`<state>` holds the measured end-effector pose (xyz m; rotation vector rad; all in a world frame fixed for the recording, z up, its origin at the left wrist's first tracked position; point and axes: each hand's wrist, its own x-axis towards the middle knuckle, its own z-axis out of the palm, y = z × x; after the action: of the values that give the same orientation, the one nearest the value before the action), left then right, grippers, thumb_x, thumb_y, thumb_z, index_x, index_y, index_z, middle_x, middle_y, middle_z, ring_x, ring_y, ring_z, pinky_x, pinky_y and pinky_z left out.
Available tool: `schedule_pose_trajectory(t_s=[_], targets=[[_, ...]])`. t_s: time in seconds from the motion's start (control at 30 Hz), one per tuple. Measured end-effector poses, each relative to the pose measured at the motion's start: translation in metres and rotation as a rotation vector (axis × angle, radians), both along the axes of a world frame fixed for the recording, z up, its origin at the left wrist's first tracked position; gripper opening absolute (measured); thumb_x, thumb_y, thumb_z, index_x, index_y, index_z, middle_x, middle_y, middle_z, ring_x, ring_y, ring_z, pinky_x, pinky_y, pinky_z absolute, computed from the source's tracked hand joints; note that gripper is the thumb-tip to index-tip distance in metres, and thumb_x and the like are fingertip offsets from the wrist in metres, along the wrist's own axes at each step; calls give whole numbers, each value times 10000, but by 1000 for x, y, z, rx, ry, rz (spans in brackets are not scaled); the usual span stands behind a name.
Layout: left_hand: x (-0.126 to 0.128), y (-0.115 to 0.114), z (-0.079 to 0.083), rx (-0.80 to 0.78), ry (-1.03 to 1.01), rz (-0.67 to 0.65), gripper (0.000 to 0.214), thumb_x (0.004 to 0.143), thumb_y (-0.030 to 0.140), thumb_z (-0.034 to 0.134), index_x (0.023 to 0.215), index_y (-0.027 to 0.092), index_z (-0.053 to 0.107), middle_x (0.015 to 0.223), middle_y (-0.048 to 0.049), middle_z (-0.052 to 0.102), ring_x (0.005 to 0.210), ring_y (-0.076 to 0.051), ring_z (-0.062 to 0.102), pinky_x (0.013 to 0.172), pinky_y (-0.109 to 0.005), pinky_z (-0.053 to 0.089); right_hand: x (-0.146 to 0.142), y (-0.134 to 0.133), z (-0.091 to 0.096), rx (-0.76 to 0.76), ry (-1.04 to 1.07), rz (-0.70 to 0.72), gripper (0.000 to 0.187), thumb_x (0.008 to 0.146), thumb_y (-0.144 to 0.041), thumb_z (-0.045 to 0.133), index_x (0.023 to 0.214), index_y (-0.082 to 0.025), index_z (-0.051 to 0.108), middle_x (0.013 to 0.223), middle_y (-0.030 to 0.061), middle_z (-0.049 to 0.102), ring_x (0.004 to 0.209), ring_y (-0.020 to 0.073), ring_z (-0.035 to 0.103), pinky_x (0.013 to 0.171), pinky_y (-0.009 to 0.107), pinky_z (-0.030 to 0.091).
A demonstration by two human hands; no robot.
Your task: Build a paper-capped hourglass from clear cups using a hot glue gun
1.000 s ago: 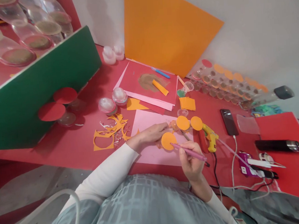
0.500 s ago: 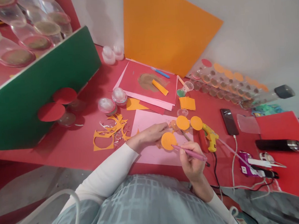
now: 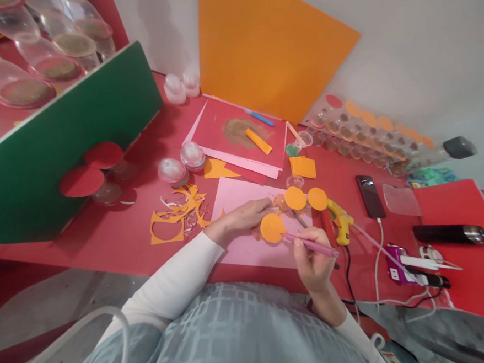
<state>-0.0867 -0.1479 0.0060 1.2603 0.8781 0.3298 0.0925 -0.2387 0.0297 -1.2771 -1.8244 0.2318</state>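
Your right hand (image 3: 316, 259) is closed on a slim pink pen (image 3: 312, 244), tip at the right edge of a flat, round orange disc (image 3: 272, 228) over a pale pink paper sheet (image 3: 238, 195). Whether your left hand (image 3: 250, 214), beside the disc, grips anything cannot be told. The paper lies on a red desk (image 3: 119, 231) against a pale grey wall (image 3: 423, 41); a large orange sheet (image 3: 266, 47) leans there. A dark green panel (image 3: 116, 102) stands left.
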Motion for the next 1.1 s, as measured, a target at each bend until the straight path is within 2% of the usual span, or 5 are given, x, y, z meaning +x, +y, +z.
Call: schedule_pose_trajectory(t_s=[0.37,0.57,0.8,0.93,1.1], targets=[[1,0,-1,-9,-9,16,289,942,485,489,878,204,467,618,53,588,430,-111,591,415,-197,447,-2,0,2,-7,0,60,112,890,-115,532,900,-226,547,702,-32,558,472,96,488,402,188,384],[1,0,0,-25,-5,17,207,958,395,471,893,199,472,645,55,582,431,-100,587,405,-185,441,0,3,0,1,4,5,92,904,-132,539,895,-221,555,673,-42,535,469,101,494,430,206,410],[0,0,-1,-15,-26,13,278,948,470,483,895,197,476,656,47,591,445,-108,597,421,-197,450,2,0,1,3,29,3,94,898,-131,544,881,-221,566,674,-41,538,487,105,503,450,218,412],[0,-1,-3,-41,-101,49,349,908,535,526,912,186,527,674,55,561,453,-95,561,421,-201,427,3,-3,1,16,73,-25,94,900,-144,564,942,-221,596,753,-12,602,538,113,550,463,226,421],[2,3,-15,89,-267,164,417,853,568,610,871,153,631,715,16,602,568,-94,529,526,-213,430,1,-3,2,8,194,-103,100,896,-190,628,988,-222,651,803,5,673,527,107,592,445,213,448]])
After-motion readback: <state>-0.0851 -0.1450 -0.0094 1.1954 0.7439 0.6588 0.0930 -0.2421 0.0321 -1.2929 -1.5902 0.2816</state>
